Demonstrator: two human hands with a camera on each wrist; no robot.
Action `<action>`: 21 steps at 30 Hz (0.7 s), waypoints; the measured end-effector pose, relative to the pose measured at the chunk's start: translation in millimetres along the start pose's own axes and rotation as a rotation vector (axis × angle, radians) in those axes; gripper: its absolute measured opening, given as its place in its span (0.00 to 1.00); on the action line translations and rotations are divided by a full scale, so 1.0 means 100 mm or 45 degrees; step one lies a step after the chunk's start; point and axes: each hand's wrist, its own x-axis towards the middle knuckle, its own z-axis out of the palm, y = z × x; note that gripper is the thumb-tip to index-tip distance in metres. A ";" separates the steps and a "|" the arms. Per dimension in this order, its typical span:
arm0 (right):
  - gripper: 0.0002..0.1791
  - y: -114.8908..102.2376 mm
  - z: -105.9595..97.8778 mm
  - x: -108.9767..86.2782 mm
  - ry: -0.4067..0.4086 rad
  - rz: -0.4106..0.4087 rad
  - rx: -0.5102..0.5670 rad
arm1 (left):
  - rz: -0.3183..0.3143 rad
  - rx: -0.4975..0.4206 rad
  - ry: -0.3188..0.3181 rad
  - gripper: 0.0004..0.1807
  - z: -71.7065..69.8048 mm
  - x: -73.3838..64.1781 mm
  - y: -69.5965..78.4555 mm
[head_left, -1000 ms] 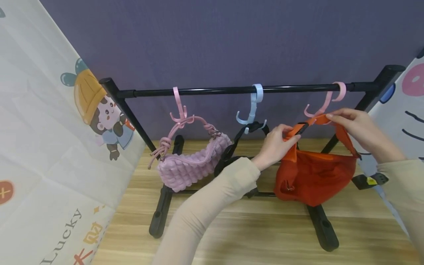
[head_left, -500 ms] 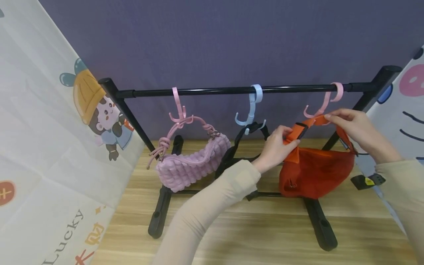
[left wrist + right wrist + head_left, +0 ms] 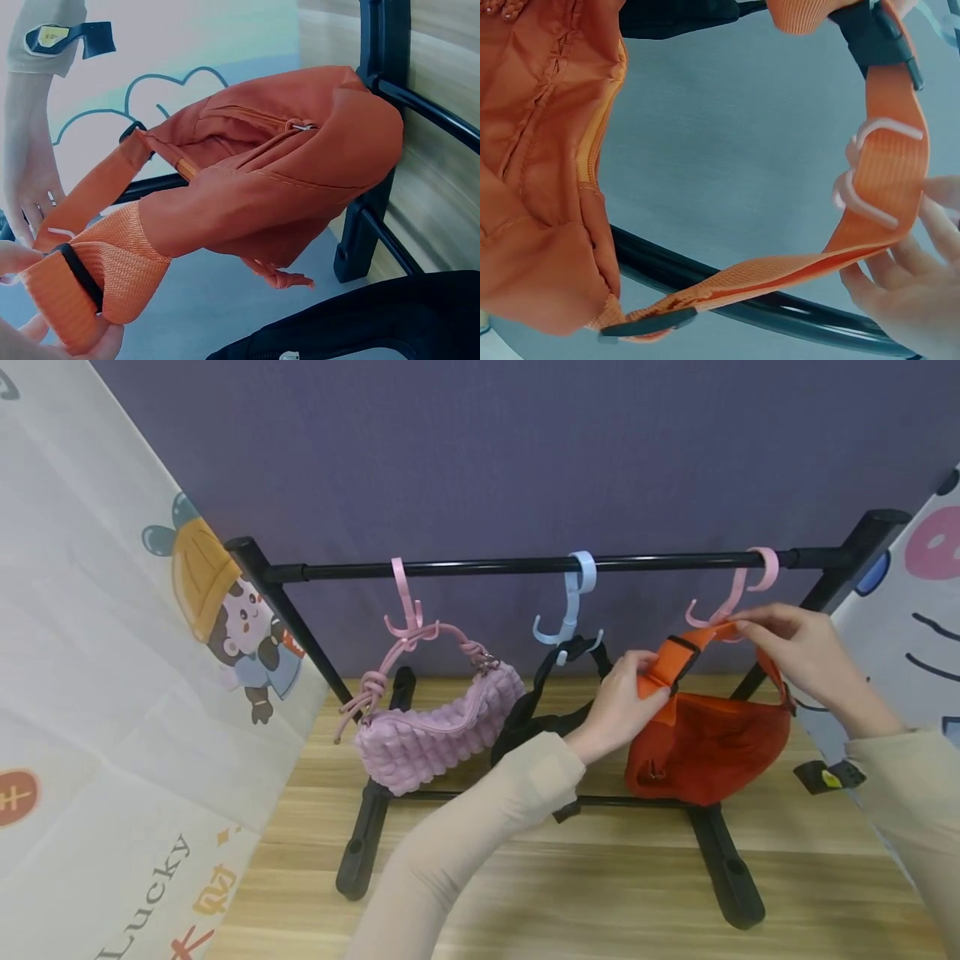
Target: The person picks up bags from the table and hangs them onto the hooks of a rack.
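In the head view an orange waist bag [image 3: 708, 747] hangs below the right-hand pink hook [image 3: 729, 597]. My left hand [image 3: 621, 700] pinches its webbing strap beside a black buckle [image 3: 682, 652]. My right hand [image 3: 795, 652] pinches the strap farther right, close to the hook. Seen from the right wrist, two pale hook prongs [image 3: 877, 206] lie across the strap [image 3: 896, 165], and the right hand's fingers [image 3: 922, 270] hold its outer edge. The left wrist view shows the bag's zipper pull [image 3: 304, 127]; part of the hook is hidden behind strap and hand.
A black rail [image 3: 480, 566] spans the rack. A lilac quilted bag [image 3: 438, 731] hangs from the left pink hook [image 3: 407, 602]. At the middle, a black bag [image 3: 528, 718] hangs from a light blue hook [image 3: 572, 602], partly behind my left arm. Printed cloths stand at both sides.
The orange bag has risen a little and shifted slightly left. The strap section with the buckle has turned to show more of its face. Both hands keep their grip on the strap.
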 end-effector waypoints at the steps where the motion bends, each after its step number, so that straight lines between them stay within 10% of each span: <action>1: 0.20 -0.01 0.00 -0.01 0.011 -0.009 -0.004 | 0.009 0.005 -0.003 0.22 0.00 -0.01 -0.01; 21: 0.12 -0.30 0.14 -0.20 0.286 -0.349 -0.242 | 0.159 0.239 0.082 0.18 -0.20 -0.33 -0.13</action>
